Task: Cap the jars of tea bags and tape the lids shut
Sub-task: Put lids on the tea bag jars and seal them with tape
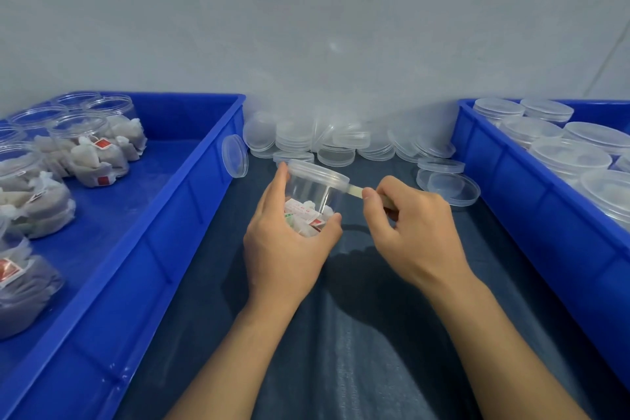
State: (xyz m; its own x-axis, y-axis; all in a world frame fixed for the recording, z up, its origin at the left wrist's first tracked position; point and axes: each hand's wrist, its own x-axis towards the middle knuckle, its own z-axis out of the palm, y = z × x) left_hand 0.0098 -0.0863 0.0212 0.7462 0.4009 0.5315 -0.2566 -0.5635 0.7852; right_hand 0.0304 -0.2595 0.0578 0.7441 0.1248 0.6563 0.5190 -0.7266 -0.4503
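While left hand [286, 249] grips capped jar [315, 194] tilted, lid rightward, right hand [412, 225] pinches tape [356, 190].

My left hand [286, 249] holds the jar [315, 196] between two bins [191, 187]; loose lids [341, 143] lie beyond, my right hand [412, 225] beside.

1. One view only, from the camera on my head; it looks forward and down past my forearms.
2. My left hand [286, 249] and right hand [409, 225] sit near the middle, close to the lens.
3. The wide angle bends the edges; the left blue bin [143, 249] and right blue bin [531, 201] splay outward.
4. A grey wall [306, 27] fills the upper part; no second view overlaps.
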